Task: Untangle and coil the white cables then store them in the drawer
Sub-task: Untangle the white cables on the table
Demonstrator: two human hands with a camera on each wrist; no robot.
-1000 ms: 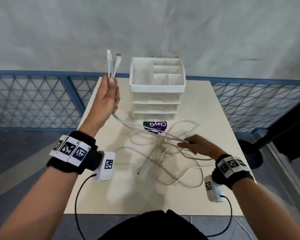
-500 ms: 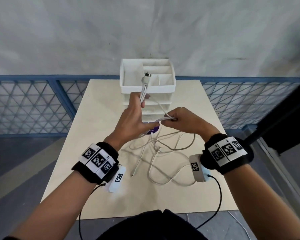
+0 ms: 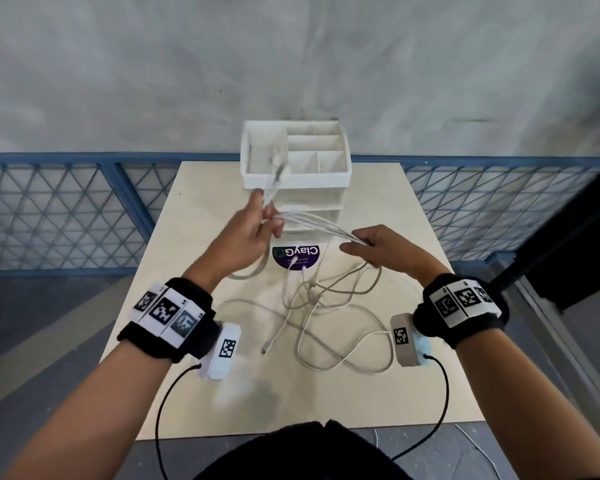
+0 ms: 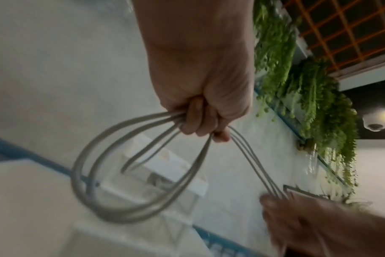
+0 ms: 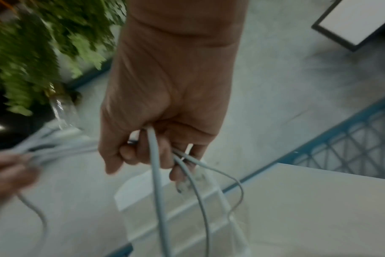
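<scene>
My left hand [image 3: 246, 233] grips a loop of thin white cables [image 3: 321, 228], plugs up, while my right hand [image 3: 378, 245] pinches the strands taut for winding; the tangle [image 3: 326, 306] lies on the beige worktop [image 3: 194, 209] before the white plastic drawer unit [image 3: 297, 181].

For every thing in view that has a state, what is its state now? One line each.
white cables: partly looped, stretched between both hands, the rest tangled on the table
left hand: grips the loops and the cable ends
right hand: holds the strands
drawer organizer: drawers closed, top tray open
</scene>
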